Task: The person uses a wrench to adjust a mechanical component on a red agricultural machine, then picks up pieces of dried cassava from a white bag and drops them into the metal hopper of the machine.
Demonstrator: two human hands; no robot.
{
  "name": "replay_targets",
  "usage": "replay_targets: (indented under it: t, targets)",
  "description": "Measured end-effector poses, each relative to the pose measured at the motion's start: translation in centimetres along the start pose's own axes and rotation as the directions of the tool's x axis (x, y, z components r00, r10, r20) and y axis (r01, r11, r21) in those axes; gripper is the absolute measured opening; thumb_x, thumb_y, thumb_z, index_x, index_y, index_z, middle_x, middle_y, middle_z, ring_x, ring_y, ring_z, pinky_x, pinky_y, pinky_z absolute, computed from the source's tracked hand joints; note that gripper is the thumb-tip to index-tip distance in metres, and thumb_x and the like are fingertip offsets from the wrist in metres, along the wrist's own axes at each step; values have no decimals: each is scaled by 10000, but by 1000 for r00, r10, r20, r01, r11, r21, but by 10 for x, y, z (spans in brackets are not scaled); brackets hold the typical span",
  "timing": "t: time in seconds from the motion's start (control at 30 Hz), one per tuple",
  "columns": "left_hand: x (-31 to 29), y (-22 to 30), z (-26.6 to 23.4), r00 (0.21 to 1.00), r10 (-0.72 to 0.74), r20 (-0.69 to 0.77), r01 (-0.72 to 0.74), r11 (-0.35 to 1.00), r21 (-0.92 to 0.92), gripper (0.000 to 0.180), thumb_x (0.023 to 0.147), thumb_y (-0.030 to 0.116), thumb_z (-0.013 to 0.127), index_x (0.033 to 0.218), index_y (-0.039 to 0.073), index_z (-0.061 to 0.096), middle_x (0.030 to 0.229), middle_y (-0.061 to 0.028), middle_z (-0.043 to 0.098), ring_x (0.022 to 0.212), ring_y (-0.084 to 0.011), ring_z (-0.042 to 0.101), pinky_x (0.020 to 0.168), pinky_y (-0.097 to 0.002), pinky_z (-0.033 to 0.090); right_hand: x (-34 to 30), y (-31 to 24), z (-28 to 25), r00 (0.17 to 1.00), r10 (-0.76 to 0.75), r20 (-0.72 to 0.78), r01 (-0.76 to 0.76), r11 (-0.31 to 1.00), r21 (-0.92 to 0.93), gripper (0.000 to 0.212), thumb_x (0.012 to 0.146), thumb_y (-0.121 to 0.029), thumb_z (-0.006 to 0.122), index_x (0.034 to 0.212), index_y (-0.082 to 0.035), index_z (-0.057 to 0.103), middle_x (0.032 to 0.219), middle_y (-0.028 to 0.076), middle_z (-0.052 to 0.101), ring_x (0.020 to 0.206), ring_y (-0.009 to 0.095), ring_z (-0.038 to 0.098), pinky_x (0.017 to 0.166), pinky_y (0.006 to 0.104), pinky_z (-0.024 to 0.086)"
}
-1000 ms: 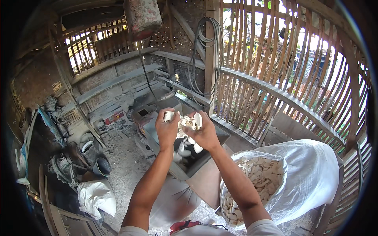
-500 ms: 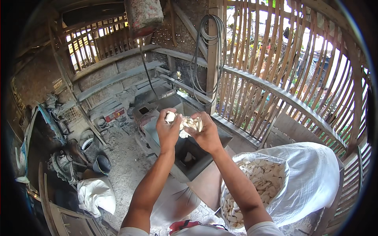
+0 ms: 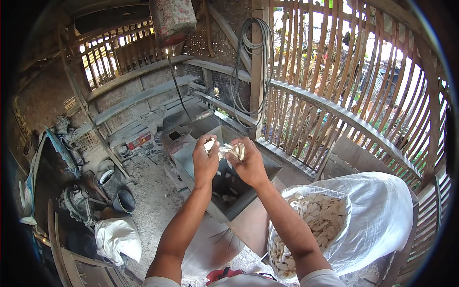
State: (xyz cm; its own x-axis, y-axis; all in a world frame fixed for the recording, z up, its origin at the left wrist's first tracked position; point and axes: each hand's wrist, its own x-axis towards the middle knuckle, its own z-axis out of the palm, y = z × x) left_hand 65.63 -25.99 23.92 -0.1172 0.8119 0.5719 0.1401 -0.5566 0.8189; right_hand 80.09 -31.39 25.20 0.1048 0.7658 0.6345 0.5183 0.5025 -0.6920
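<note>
Above a grey metal hopper (image 3: 260, 187), my left hand (image 3: 204, 161) and my right hand (image 3: 249, 165) are raised close together. Both are curled around pale dried slices (image 3: 237, 152), which look like cassava chips. Some slices drop from between the hands, and several lie scattered on the hopper's dark bottom. To the right, a big white sack (image 3: 380, 205) lies on its side with its mouth towards me. Pale slices (image 3: 325, 215) fill its opening, partly hidden behind my right forearm.
Slatted fencing (image 3: 334, 62) encloses the right side. A coiled hose or cable (image 3: 248, 43) hangs on a post. At left, a dark bucket (image 3: 124, 201) and a white bag (image 3: 118, 237) stand on the dusty floor. A rough block (image 3: 173, 21) hangs overhead.
Slices have fallen from my hands into the hopper, and more lie inside it. The handful has shrunk. My hands have stayed in nearly the same place.
</note>
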Motion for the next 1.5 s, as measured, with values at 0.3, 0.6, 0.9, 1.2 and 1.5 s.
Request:
replay_targets:
  t: [0.3,0.6,0.9,1.2,1.5]
  targets:
    - [0,1,0,993,-115,-19,116,993,30,174,926,145,681,1001,-11,699,925,-115,720,847,-224,683,799,-332,523,-1,-1,1,997,56,51,-55,998,-18,338,905,-220,725,1168,-97,552,1077,183,624,992,432,622,821,479,492]
    - [-2,3,2,994,-105,15,104,993,50,222,928,171,679,1036,-18,717,1021,-158,727,942,-245,700,835,-351,533,0,4,1,996,35,86,-42,996,81,269,865,-48,698,1107,-84,586,1064,183,629,993,430,623,836,479,491]
    - [-2,8,3,986,-164,45,162,986,43,249,932,167,652,1085,-21,711,1070,-159,726,981,-240,694,864,-345,530,1,6,1,998,35,42,-38,997,69,281,842,-10,686,1099,-67,589,1063,189,638,984,425,625,826,458,498]
    - [-3,2,4,984,-157,78,162,985,-56,243,925,140,668,1084,-38,710,1052,-150,740,951,-221,712,873,-335,532,1,3,3,994,94,49,-98,992,77,280,892,-84,731,1137,-39,603,868,147,689,761,255,649,732,364,514]
    - [-6,22,8,999,46,8,-46,993,111,196,904,89,659,1045,-36,710,1008,-155,731,939,-243,703,868,-349,524,0,16,3,997,61,40,-62,997,35,294,898,-158,745,1126,-5,637,987,185,741,939,321,730,828,380,557]
